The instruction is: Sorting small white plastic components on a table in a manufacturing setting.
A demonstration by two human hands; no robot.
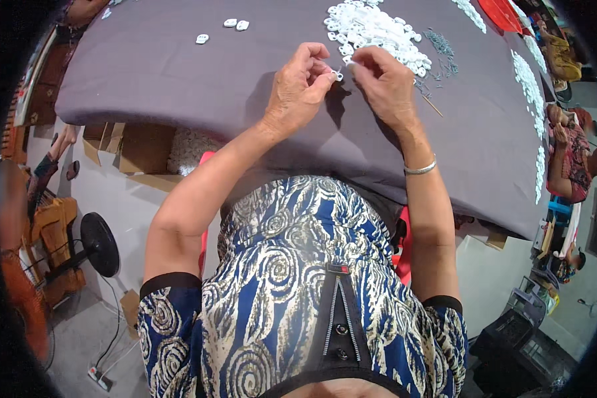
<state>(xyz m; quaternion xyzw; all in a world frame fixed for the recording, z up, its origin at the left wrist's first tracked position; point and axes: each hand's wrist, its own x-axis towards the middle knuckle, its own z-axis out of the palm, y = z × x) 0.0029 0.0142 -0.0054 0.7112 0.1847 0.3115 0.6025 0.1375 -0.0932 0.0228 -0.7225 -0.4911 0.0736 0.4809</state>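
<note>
Over the grey-purple cloth, my left hand (pixel 300 86) pinches a small white plastic piece with a hole (pixel 337 76) between thumb and fingertips. Close beside it, my right hand (pixel 386 83) has its thumb and fingers closed together. A bit of white shows at those fingertips, too small and blurred to name. Just beyond both hands spreads a heap of similar white plastic pieces (pixel 371 30). Small grey nails or screws (pixel 442 50) lie scattered to its right. A thin brown stick (pixel 434 106) rests near my right wrist.
A few loose white pieces (pixel 202 39) lie far left on the covered table (pixel 159 73). More white heaps (pixel 528 89) line the right side, and a red tray (pixel 500 14) is at the far right. An open cardboard box (pixel 146 147) and a black fan (pixel 100 245) stand at left. Other people (pixel 572 152) sit at right.
</note>
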